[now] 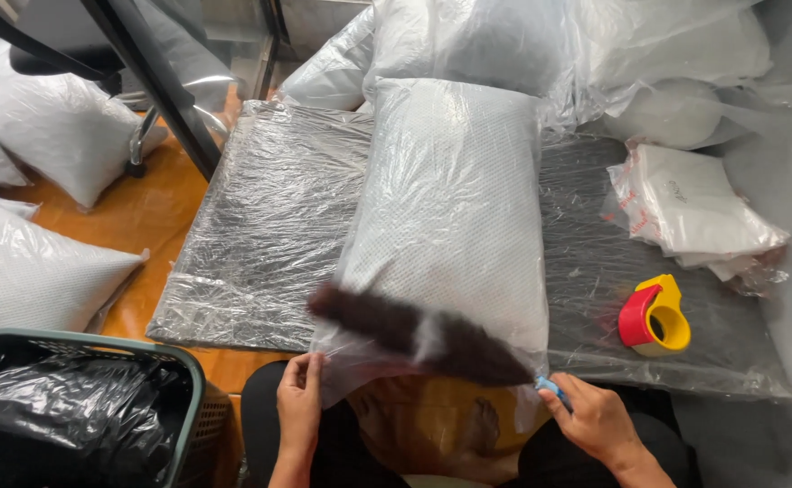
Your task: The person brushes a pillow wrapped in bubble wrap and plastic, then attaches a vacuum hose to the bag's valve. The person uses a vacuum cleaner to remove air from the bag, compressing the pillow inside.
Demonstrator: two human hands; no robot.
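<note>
Pillow (455, 208) in its clear plastic bag (360, 357) lies lengthwise on the plastic-covered mat (260, 235), open end toward me. My left hand (299, 398) pinches the bag's left corner; my right hand (595, 417) grips the right corner along with a small blue object (550, 387). I judge the mouth should be pulled taut and even, no wrinkles, before closing. The tape dispenser (654, 316) sits near my right hand.

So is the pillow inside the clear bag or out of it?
Inside: the white pillow lies within the clear bag, whose loose near end both hands hold.
</note>
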